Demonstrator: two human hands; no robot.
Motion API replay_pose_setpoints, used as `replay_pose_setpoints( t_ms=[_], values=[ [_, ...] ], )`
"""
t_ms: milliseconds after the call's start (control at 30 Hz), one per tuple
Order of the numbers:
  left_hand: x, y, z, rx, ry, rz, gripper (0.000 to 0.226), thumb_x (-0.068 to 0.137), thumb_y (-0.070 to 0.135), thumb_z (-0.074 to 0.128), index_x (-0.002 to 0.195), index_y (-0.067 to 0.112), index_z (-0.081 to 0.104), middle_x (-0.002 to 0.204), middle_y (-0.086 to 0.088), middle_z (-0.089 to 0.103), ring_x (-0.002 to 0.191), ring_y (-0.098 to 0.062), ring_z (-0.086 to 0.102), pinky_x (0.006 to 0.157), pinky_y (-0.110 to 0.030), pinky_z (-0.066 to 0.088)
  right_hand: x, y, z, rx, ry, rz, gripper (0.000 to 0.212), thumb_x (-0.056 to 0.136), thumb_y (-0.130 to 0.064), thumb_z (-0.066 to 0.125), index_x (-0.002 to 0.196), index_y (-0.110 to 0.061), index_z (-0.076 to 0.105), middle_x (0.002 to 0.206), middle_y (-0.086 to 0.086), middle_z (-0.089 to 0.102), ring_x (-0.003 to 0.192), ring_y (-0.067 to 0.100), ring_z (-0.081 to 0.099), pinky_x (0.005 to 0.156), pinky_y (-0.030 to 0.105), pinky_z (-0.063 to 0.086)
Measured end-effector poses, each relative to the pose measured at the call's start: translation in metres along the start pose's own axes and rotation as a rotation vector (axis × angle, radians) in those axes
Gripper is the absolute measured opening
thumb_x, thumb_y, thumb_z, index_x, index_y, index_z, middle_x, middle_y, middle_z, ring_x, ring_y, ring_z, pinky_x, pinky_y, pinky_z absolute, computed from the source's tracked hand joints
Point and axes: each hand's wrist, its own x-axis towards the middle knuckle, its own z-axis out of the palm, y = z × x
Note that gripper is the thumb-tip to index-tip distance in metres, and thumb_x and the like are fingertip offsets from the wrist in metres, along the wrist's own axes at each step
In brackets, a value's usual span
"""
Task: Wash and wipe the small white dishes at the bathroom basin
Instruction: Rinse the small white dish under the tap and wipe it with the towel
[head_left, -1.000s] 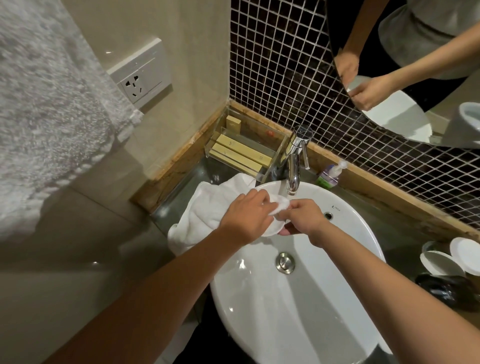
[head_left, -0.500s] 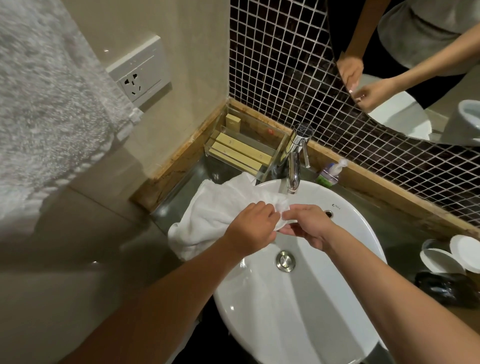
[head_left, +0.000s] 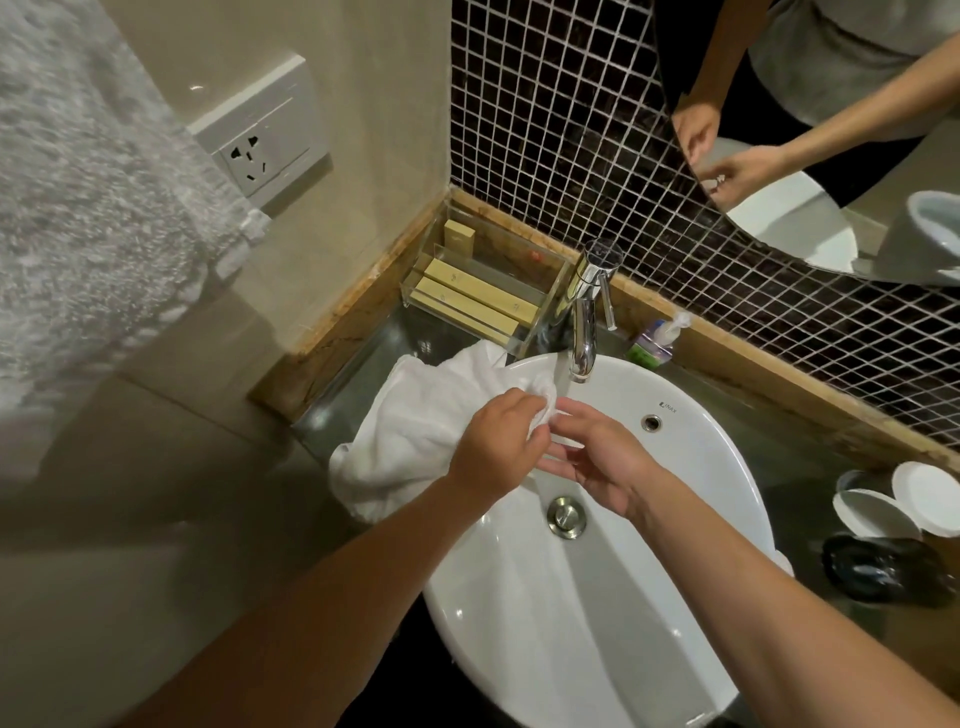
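Over the white basin (head_left: 691, 467), my left hand (head_left: 498, 441) is shut on a bunched corner of a white towel (head_left: 415, 431) and presses it against a small white dish (head_left: 563, 440). Only a sliver of that dish shows between my two hands. My right hand (head_left: 597, 460) holds it from the right, fingers stretched under it and thumb on top. The rest of the towel lies on the counter left of the basin. Two more small white dishes (head_left: 872, 512) (head_left: 927, 493) lie on the counter at the far right.
A chrome tap (head_left: 584, 332) stands just behind my hands, the drain plug (head_left: 566, 517) below them. A clear tray of boxes (head_left: 478, 296) and a small soap bottle (head_left: 654, 343) sit at the back. A black object (head_left: 883, 571) lies by the dishes. A grey towel (head_left: 78, 208) hangs at left.
My left hand has worked the towel corner up and over the dish. My right hand has turned and stretched its fingers out, so less of the dish shows.
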Motion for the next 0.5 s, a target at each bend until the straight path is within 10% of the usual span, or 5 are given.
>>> replay_pose_setpoints(
  t_ms=[500],
  values=[
    [0.006,-0.005,-0.006,-0.055,-0.025,-0.016,0.020,0.088,0.006,0.060,0.105,-0.004,0.065,0.088,-0.015,0.064,0.078,-0.025,0.060,0.075,-0.032,0.051,0.004,-0.008,0.009,-0.001,-0.016,0.012,0.047,0.094,-0.004,0.064,0.139,-0.010,0.053,0.107,0.012,0.076,0.091,0.031,0.075,0.085,0.048,0.061]
  ],
)
